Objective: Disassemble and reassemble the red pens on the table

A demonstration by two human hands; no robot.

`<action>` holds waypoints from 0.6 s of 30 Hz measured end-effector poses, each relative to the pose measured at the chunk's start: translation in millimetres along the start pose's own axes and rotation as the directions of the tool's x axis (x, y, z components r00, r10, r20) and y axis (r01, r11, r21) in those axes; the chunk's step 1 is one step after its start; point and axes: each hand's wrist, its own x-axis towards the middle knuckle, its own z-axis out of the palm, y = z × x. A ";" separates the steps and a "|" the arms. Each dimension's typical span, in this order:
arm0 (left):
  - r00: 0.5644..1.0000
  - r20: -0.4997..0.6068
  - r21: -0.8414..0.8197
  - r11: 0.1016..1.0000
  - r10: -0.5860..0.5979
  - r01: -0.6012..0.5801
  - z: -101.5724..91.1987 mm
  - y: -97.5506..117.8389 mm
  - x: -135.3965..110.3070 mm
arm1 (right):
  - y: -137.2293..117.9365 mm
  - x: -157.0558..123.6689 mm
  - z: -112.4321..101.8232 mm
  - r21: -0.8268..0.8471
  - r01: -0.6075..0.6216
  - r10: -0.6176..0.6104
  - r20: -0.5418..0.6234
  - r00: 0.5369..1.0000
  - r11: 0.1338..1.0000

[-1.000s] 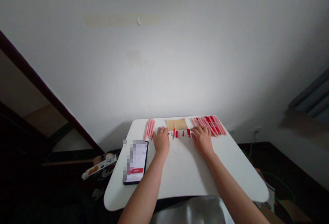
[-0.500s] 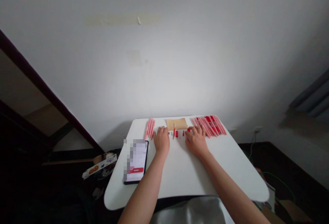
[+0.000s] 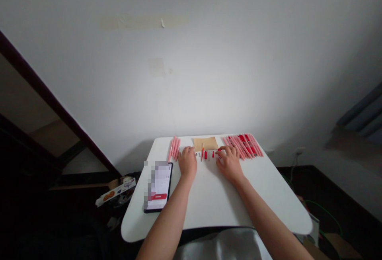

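My left hand [image 3: 188,163] lies on the table with its fingers stretched out, between a small group of pink pens [image 3: 174,149] and a row of pen parts. That row holds small pale pieces [image 3: 199,155], a thin red refill [image 3: 202,155], a short red tube [image 3: 205,155], a clear piece [image 3: 209,155] and a small red tip [image 3: 213,154]. At the row's right end, my right hand [image 3: 230,165] has thumb and forefinger around a small red pen part [image 3: 219,149]. Its exact shape is partly hidden by the fingers.
A tan paper sheet [image 3: 205,143] lies behind the parts. Many pink and red pens [image 3: 246,146] are spread at the back right. A phone [image 3: 158,188] rests left of my left forearm on the white table [image 3: 215,208]. The wall [image 3: 209,104] stands behind.
My right hand has shifted slightly to the right, and its thumb and forefinger show more of the red part. My left hand stays nearly still.
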 end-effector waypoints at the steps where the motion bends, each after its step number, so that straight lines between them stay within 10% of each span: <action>1: 1.000 -0.015 -0.016 1.000 -0.001 0.001 -1.0 -0.7 0.8 | 3.1 -0.1 -2.0 0.035 0.007 -0.007 -0.014 1.000 0.999; 8: 0.977 -0.202 -0.158 0.983 0.063 -0.096 2.1 8.6 -0.4 | 29.6 -0.7 -12.1 0.008 -0.075 0.075 -0.117 0.990 0.997; 18: 0.958 -0.189 -0.165 0.955 0.215 -0.247 9.3 41.2 -12.5 | 27.4 -2.5 -9.7 -0.107 -0.131 0.130 -0.009 0.991 0.986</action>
